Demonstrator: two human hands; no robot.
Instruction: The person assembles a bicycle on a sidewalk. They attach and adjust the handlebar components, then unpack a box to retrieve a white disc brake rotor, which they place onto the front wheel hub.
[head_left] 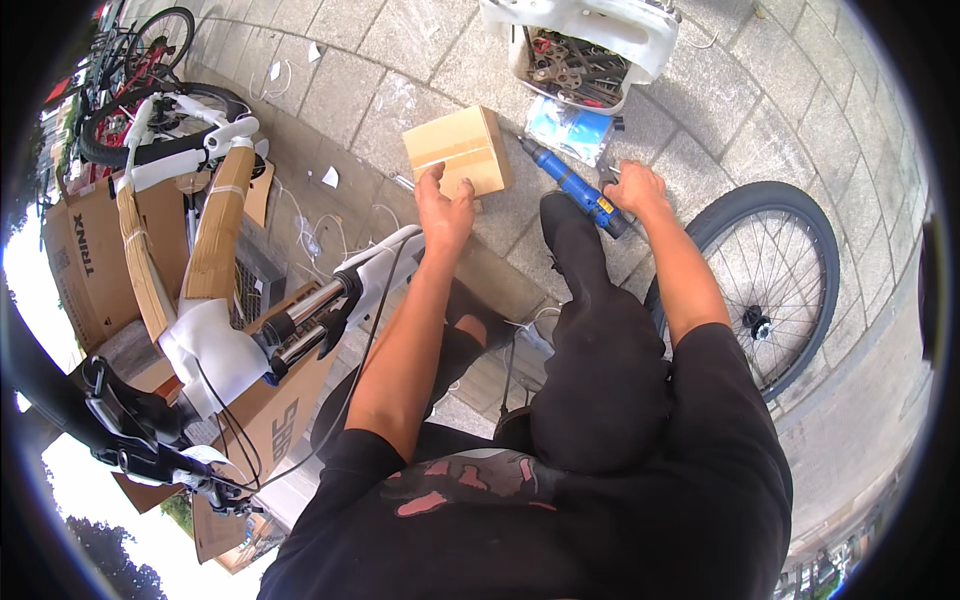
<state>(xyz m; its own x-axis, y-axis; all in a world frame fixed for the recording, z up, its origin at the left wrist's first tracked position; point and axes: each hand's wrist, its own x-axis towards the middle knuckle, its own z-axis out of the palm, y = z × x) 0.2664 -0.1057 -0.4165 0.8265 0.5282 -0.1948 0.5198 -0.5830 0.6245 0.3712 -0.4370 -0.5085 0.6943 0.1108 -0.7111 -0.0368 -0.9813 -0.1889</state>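
Note:
My left hand [445, 208] is raised over the near edge of a small closed cardboard box [455, 150] on the paving. Its thumb and fingers are apart with nothing between them; I cannot tell whether they touch the box. To the right, my right hand [638, 188] is closed beside a blue cylindrical tool [575, 186] with black ends. A small dark bit shows at the fingertips, too little to name. Just beyond, a clear plastic packet with blue contents [570, 130] lies next to a white case [600, 35] full of metal hand tools [570, 70].
A bicycle wheel [790, 270] lies at my right. On my left stands a partly wrapped bicycle frame with its fork [310, 315] and hanging cables. Large cardboard cartons [100, 270] are behind it. Plastic scraps [330, 177] litter the paving, and other bicycles [155, 50] stand far left.

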